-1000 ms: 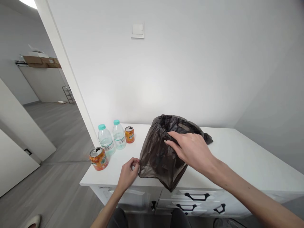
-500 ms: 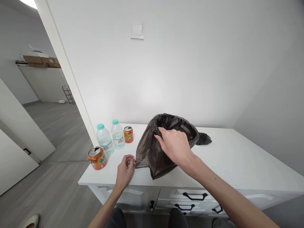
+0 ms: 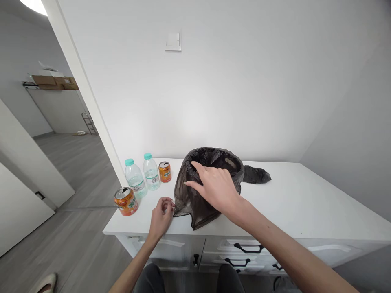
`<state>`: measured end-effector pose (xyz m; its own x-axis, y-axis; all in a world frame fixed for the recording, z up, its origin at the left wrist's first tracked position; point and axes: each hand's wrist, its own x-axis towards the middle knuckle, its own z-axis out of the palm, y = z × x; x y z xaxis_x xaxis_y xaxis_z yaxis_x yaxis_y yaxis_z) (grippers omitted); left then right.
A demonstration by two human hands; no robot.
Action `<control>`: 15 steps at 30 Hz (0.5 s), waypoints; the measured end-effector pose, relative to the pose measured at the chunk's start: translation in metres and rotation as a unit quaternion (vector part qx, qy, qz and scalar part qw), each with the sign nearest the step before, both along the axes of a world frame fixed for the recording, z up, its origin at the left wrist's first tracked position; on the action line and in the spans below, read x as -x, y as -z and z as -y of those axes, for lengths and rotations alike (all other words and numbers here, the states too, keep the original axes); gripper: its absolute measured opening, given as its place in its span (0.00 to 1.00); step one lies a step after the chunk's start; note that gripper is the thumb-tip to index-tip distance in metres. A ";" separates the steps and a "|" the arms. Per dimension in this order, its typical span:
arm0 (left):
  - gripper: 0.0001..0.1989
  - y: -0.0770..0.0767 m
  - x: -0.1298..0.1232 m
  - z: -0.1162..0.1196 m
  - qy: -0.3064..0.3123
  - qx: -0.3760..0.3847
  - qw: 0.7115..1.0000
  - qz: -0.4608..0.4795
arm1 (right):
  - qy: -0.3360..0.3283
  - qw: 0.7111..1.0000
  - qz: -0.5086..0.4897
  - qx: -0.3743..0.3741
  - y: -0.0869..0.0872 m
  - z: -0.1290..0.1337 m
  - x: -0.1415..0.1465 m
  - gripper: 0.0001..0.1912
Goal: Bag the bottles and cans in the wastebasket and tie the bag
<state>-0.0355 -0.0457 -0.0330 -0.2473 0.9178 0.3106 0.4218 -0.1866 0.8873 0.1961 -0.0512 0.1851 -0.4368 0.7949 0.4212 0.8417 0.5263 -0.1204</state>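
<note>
A thin black garbage bag [image 3: 201,211] stands with a round, wide mouth, draped as if over a container, which I cannot make out through it. At its lower left corner my left hand [image 3: 161,215] pinches the plastic between thumb and fingers. Over the near rim reaches my right hand [image 3: 215,185], thumb and index finger spread apart at the bag's left side; its other fingers are hidden. A dark roll of black plastic [image 3: 257,175] lies just right of the bag.
Left of the bag stand two clear bottles, a nearer one [image 3: 135,179] and a farther one [image 3: 151,173], and two orange cans, one by the wall [image 3: 165,173] and one near the edge [image 3: 126,202]. All rest on a white cabinet top [image 3: 290,203] against the wall.
The bag's mouth has shifted left and looks rounder. My right hand has moved left with it, thumb and index finger opening wider. The left hand keeps its pinch.
</note>
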 end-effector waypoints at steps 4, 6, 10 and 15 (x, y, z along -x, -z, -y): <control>0.11 -0.002 0.011 0.007 0.000 -0.044 0.995 -0.088 | -0.107 0.953 -0.194 -0.208 0.012 0.018 -0.040 0.18; 0.11 -0.018 0.022 0.008 -0.030 -0.089 0.981 -0.172 | -0.077 0.913 -0.279 -0.288 0.032 0.018 -0.068 0.13; 0.15 -0.081 0.045 -0.006 -0.093 -0.169 0.918 -0.346 | 0.097 0.892 -0.415 -0.149 0.107 -0.005 -0.129 0.15; 0.21 -0.162 0.062 -0.045 -0.160 -0.165 0.832 -0.505 | 0.227 0.836 -0.494 0.069 0.214 -0.048 -0.189 0.24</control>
